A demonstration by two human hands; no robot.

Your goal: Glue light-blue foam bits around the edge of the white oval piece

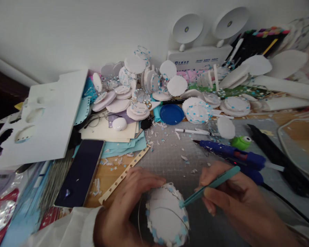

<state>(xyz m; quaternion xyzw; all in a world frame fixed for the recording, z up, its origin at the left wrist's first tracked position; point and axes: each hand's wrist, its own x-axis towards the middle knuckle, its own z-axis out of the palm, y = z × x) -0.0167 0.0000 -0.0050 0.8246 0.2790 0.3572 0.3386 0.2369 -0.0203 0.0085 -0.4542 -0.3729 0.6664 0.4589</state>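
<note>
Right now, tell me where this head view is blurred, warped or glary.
Head view: the lower left corner by the phone smears with blur; the wall line and table bow from wide-angle distortion; both hands, left and right, and the foam disc look soft; lighting is dim and even, without strong glare.

Dark phone (80,173), blue glue gun (231,154), blue lid (172,114) — heaped white discs (144,85) behind, white pen (192,131)

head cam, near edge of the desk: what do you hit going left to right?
Dark phone → star-punched paper strip → left hand → white foam disc → teal tweezers → right hand.
</note>
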